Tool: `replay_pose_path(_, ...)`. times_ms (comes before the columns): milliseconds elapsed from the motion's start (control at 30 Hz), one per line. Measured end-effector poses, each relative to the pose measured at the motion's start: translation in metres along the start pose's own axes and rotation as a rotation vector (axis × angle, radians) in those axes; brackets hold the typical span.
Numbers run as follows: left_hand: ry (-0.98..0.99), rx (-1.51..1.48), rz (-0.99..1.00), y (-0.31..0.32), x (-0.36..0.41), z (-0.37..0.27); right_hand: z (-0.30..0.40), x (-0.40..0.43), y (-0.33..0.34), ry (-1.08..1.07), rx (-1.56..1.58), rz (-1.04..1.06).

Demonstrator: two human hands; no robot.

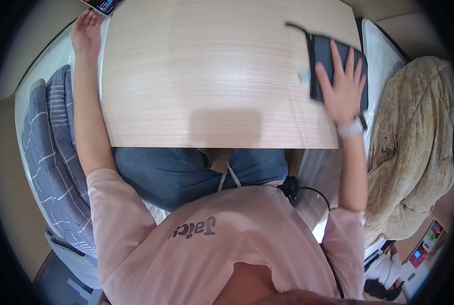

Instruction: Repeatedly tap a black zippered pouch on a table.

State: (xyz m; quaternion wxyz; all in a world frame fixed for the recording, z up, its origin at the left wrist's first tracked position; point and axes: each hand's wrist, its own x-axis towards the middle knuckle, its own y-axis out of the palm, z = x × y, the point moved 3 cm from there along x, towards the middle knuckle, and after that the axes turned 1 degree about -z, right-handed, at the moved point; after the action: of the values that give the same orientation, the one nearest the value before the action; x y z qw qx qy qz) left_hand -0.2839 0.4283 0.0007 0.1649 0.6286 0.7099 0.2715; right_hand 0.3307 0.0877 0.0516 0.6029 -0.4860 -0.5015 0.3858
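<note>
My right hand (pixel 343 85) lies over a dark grey zip pouch (pixel 320 49), palm down, with its fingers spread. A black wrist strap (pixel 297 26) sticks out from the pouch's far left corner, and a small pale blue tab (pixel 305 77) shows at its left side. The pouch rests at the right side of a light wood-grain table (pixel 211 68). My left hand (pixel 87 34) is palm up by the table's far left edge, fingers loosely curled and nothing in them. Close to those fingertips is a device with a lit screen (pixel 106 4), partly cut off by the picture's rim.
Left of the table lies a folded blue checked quilt (pixel 59 141) on a plastic-covered mattress (pixel 25 126). A yellow patterned quilt (pixel 410 152) is bunched on the right. A black cable (pixel 318 192) runs beside my right arm. Another person (pixel 387 270) is at the lower right.
</note>
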Motion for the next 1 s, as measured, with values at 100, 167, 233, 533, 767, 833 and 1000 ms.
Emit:
replay_pose_path(100,0.001,-0.010,0.007,0.003,-0.001,0.001,0.010,0.090,0.023,0.046,-0.056,-0.050)
replay_pose_path(167,-0.004,-0.004,-0.010,0.007,-0.002,0.000,0.016,0.139,0.036,0.211,-0.008,0.079)
replay_pose_path(233,0.005,-0.009,0.022,0.011,-0.004,0.000,0.022,0.172,0.046,0.253,0.007,0.100)
replay_pose_path(533,0.105,0.199,0.164,-0.001,0.010,0.003,0.039,0.012,0.003,-0.024,-0.023,0.016)
replay_pose_path(767,0.181,0.430,0.004,-0.008,0.015,0.008,0.048,-0.097,-0.040,-0.011,0.093,0.117)
replay_pose_path(833,0.181,0.496,0.010,-0.003,0.013,0.009,0.049,-0.083,-0.034,-0.022,0.080,0.099)
replay_pose_path(1000,0.180,0.523,-0.004,0.005,0.011,0.008,0.046,-0.013,-0.010,-0.132,0.028,-0.018)
